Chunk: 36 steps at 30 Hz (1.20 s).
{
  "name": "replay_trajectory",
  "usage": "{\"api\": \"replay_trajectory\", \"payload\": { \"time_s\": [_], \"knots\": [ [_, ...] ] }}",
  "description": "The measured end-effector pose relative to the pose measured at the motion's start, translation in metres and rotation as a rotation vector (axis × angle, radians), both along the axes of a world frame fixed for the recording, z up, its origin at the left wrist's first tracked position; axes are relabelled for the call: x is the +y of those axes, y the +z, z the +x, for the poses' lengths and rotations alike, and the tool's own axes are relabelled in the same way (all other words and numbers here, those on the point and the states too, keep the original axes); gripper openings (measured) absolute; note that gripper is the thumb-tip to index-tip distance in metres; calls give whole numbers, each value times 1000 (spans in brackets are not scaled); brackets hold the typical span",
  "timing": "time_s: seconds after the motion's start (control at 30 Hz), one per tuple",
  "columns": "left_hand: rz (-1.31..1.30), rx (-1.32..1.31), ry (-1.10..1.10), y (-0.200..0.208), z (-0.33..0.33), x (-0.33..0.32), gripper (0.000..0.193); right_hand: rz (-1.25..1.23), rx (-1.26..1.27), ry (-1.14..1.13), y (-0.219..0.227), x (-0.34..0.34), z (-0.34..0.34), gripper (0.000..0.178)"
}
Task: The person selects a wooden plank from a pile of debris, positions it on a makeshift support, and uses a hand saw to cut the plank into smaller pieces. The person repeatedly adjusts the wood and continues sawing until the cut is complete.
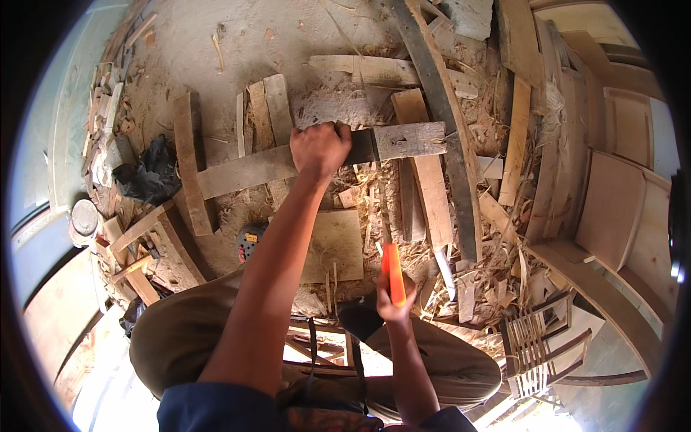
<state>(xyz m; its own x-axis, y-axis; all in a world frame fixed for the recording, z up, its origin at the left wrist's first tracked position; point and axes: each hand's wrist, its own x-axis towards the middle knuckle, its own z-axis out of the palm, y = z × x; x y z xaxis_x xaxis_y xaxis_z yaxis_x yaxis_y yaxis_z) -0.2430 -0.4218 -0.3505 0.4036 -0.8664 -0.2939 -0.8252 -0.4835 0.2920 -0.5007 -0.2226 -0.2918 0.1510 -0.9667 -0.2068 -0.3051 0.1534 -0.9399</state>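
Observation:
A wooden plank (245,173) lies crosswise in front of me, propped on other pieces of timber. My left hand (320,150) is closed over it from above, gripping it right of its middle. In my right hand (396,302) is the handle of a handsaw (392,266), orange and held low near my knee. Its narrow blade runs away from me across the plank, just left of the paler right end. How deep the blade sits in the wood I cannot tell. A thick timber block (190,144) stands under or against the plank's left end.
A long dark beam (457,158) slants down at the right, beside a supporting board (434,209). A square board (342,248) lies near my knees. Shavings and offcuts (489,284) litter the ground. At left sits a black plastic bag (152,173); a slatted wooden frame (543,342) is lower right.

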Motion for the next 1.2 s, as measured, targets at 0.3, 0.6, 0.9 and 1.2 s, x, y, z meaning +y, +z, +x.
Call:
{"api": "replay_trajectory", "payload": {
  "time_s": [0.3, 0.6, 0.9, 1.2],
  "knots": [
    [-3, -10, 1, -3, -1, -3, 55, -50, 59, -70, 72, 34, -3, 36],
    [67, -39, -239, -9, -4, 17, 70, 33, 3, -372, 106, 92, -18, 16],
    [-41, -35, -545, 1, 4, 48, 95, 11, -209, -633, 162, 110, 7, 15],
    [-213, -132, -470, -10, -17, 93, 81, 68, -158, -448, 159, 122, 11, 12]
  ]
}}
